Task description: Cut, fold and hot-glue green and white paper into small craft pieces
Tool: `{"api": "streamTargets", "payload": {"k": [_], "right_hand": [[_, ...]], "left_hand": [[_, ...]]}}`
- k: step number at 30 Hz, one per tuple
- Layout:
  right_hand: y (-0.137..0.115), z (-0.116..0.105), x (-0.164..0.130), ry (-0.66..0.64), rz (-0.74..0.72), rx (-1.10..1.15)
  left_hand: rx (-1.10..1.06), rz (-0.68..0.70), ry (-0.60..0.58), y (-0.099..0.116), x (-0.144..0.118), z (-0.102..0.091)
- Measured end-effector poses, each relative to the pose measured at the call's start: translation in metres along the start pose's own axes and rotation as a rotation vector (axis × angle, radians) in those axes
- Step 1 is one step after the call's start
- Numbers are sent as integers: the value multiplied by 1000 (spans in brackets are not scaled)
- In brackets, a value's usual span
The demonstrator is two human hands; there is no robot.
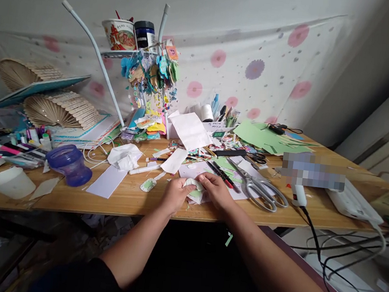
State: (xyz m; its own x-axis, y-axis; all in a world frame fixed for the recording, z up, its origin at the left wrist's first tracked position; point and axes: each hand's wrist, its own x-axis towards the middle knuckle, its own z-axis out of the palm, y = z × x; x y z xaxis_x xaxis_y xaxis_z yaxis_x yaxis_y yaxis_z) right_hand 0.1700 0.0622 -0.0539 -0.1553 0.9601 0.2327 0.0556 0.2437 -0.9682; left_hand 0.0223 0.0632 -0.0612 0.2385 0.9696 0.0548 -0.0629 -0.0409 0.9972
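Between my two hands, over the table's front edge, is a small rounded paper piece [194, 194], pale green with a white ruffled rim. My left hand [176, 194] pinches its left side with thumb and fingers. On the upper right side, my right hand [215, 189] grips the same piece, fingertips closed at its rim. Left of my hands lies a smaller green and white paper piece [148, 185] with a strip attached. Large silver scissors [263, 191] rest to the right, and dark pens [224, 175] lie just behind my right hand.
A blue plastic jar [69, 164] and a white cup [11, 182] stand at left, near crumpled tissue [125, 157]. Green paper sheets [262, 137] lie at the back right. A white corded tool [299, 195] and a white power strip [355, 202] sit at right, with cables hanging down.
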Motion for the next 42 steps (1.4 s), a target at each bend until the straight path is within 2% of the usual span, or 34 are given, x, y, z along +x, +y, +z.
{"api": "streamTargets", "payload": {"k": [4,10,15,18,21,26,30,35,39,42], "right_hand": [[0,0,-1,48,-2,-87],[-2,-1,1,55,-59,-193],[2,-4,1,49,-18,-85],[4,-3,1,39,63,28],[5,0,2,15,133,4],[7,-1,4,41,49,-113],[6,-3,3,73,-17,-160],[4,-1,2,89,-46,-42],[4,0,1,68,-82,58],[4,0,0,82,-71,77]], "left_hand": [[-65,-17,51,-1,0,1],[-66,-18,50,7,-5,2],[17,90,154,3,-2,2],[40,113,205,-2,0,1],[34,117,231,-4,1,0],[-26,84,135,-2,1,-1],[33,97,94,-1,1,-1],[-11,87,119,-1,0,0],[-41,73,21,3,-2,1],[-35,70,0,4,-2,1]]}}
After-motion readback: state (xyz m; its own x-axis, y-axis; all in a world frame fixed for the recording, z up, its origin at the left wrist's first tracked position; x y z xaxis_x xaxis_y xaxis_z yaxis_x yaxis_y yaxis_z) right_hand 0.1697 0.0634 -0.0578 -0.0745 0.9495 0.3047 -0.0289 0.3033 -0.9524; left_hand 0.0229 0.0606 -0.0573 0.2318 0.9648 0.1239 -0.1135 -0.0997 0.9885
